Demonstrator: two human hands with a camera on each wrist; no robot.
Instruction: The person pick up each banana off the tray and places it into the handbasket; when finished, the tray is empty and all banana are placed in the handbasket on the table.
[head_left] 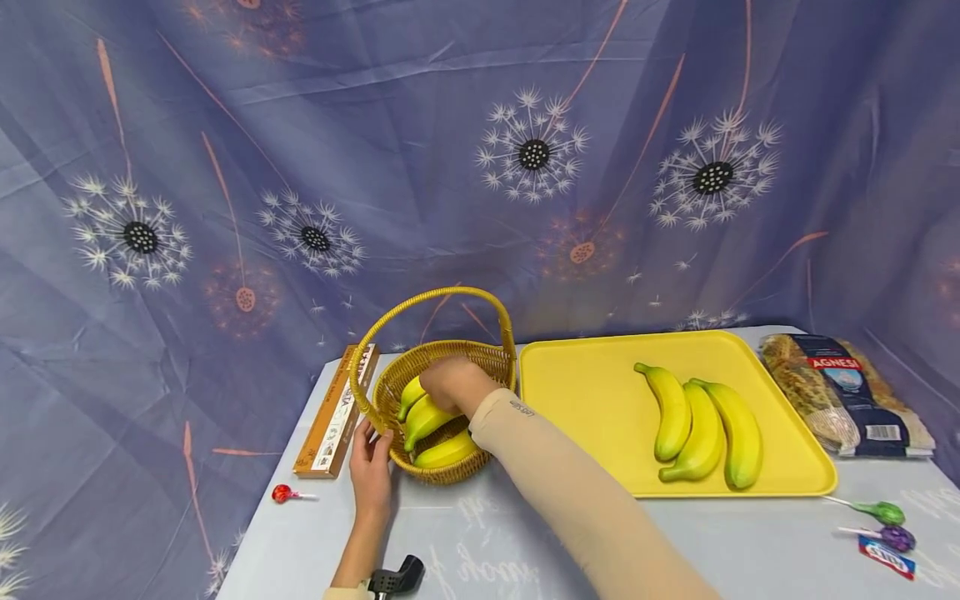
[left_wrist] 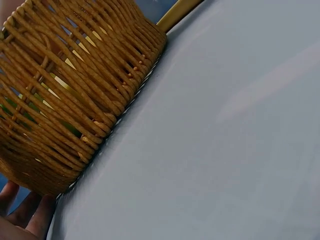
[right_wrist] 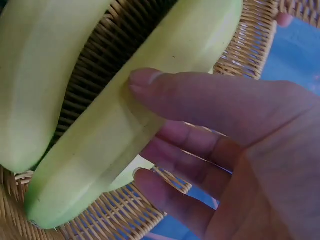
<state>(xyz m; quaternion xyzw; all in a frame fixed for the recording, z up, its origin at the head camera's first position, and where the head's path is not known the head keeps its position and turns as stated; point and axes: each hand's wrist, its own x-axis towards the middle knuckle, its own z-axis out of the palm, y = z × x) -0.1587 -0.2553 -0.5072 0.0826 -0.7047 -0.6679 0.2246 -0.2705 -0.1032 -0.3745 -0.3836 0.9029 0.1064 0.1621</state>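
My left hand [head_left: 371, 471] holds the near left side of a wicker basket [head_left: 495, 360], thumb up by the rim. In the left wrist view its fingertips touch the basket's outer wall [left_wrist: 75, 75]. The basket stands upright on its base with its tall handle raised. Reaching in from the right, my right hand [head_left: 459, 385] is inside the basket. In the right wrist view the hand [right_wrist: 225, 135] grips a banana [right_wrist: 100, 135], thumb on top and fingers along its other side. Another banana [right_wrist: 35, 75] lies beside it. The head view shows several bananas in the basket, including one at the front [head_left: 447, 450].
A yellow tray [head_left: 577, 417] right of the basket bears three bananas [head_left: 701, 429]. Beyond it lies a pasta bag [head_left: 843, 396]. A long box [head_left: 337, 412] and red lollipop [head_left: 282, 493] lie at left. Green [head_left: 885, 512] and purple [head_left: 894, 537] lollipops and a small wrapped sweet [head_left: 887, 557] lie at right.
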